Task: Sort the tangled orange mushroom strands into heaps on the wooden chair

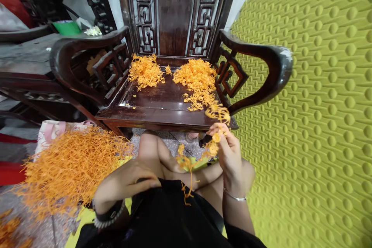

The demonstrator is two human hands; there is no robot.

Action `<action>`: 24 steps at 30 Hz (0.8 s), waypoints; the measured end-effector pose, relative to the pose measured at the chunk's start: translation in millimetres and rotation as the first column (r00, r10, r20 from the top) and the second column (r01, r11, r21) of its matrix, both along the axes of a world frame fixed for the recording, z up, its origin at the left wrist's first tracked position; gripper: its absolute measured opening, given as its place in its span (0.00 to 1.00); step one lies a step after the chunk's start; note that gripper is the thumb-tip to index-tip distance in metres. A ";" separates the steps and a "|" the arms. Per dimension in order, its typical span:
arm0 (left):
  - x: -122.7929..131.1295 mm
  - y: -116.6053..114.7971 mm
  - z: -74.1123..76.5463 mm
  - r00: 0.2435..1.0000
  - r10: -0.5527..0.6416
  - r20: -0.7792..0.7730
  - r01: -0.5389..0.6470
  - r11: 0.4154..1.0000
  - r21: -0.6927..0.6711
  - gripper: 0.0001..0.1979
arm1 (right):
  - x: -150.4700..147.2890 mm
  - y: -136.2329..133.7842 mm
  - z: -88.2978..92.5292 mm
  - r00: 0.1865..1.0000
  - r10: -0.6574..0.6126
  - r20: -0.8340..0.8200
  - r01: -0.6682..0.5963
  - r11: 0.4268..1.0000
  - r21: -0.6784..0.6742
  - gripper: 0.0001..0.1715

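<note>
The right hand [229, 155] pinches a tangled orange strand [213, 147] together with a small black object [205, 140], just off the front edge of a dark wooden chair [171, 118]. The left hand [128, 180] lies half curled over the lap [162, 209], holding nothing visible. Orange curls [197, 79] sit on the seat (two piles), and a loose orange heap [69, 170] lies beside the knee [148, 145].
</note>
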State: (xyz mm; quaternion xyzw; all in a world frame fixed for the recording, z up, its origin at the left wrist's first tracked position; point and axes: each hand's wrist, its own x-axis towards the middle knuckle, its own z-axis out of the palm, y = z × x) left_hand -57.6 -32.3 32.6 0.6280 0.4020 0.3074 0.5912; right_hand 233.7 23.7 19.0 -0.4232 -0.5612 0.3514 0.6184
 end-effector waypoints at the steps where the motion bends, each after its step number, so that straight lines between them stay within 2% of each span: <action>1: 9.3 -0.3 8.3 0.987 -0.158 0.001 0.158 0.986 0.050 0.05 | -6.6 -0.9 -0.9 0.999 0.010 -0.030 -0.011 0.999 -0.032 0.15; 2: 22.9 1.2 14.4 0.981 -0.195 0.023 0.191 0.975 0.114 0.09 | -13.8 -2.2 -1.3 0.998 0.014 -0.054 -0.018 0.997 -0.072 0.14; 4: 59.6 8.5 17.6 0.976 0.091 0.198 -0.127 0.976 0.175 0.15 | -29.1 -5.7 -0.7 0.997 0.036 -0.066 -0.045 0.990 -0.137 0.16; 5: 80.2 13.8 15.0 0.941 0.199 0.273 -0.265 0.936 0.232 0.16 | -36.5 -7.3 0.1 0.997 0.045 -0.063 -0.054 0.988 -0.147 0.19; 7: 118.8 25.8 3.9 0.889 0.312 0.334 -0.421 0.843 0.336 0.29 | -48.8 -9.5 2.0 0.998 0.020 -0.052 -0.026 0.991 -0.130 0.25; 8: 134.5 31.8 -2.8 0.859 0.365 0.358 -0.490 0.787 0.374 0.31 | -53.2 -10.0 2.4 0.999 -0.021 -0.036 0.017 0.994 -0.104 0.25; 9: 146.8 37.4 -9.2 0.831 0.396 0.390 -0.539 0.747 0.390 0.28 | -56.2 -10.2 2.4 0.997 -0.080 -0.009 0.079 0.995 -0.068 0.23; 11: 160.5 47.4 -19.2 0.780 0.441 0.444 -0.611 0.691 0.387 0.16 | -58.8 -10.2 0.7 0.978 -0.202 0.051 0.202 0.979 0.015 0.16; 12: 162.5 51.9 -22.5 0.763 0.456 0.457 -0.630 0.682 0.372 0.11 | -59.0 -10.4 -0.9 0.972 -0.227 0.067 0.225 0.974 0.037 0.14; 14: 159.6 60.1 -25.6 0.743 0.508 0.436 -0.658 0.674 0.336 0.09 | -58.6 -11.1 -4.8 0.979 -0.197 0.059 0.197 0.980 0.004 0.17; 17: 147.8 71.2 -25.4 0.727 0.585 0.361 -0.685 0.659 0.312 0.14 | -58.6 -11.8 -10.3 0.999 -0.032 -0.007 0.031 0.989 -0.146 0.26; 20: 137.0 81.1 -23.7 0.754 0.572 0.324 -0.657 0.668 0.348 0.20 | -60.1 -10.3 -14.5 0.980 0.196 -0.031 -0.197 0.945 -0.262 0.18; 22: 130.8 86.9 -22.7 0.778 0.549 0.305 -0.628 0.698 0.344 0.23 | -62.4 -9.9 -17.0 0.963 0.270 0.009 -0.256 0.924 -0.284 0.22; 24: 123.6 91.9 -21.4 0.750 0.582 0.315 -0.661 0.683 0.311 0.26 | -66.0 -12.6 -19.5 0.959 0.274 0.077 -0.245 0.932 -0.267 0.25</action>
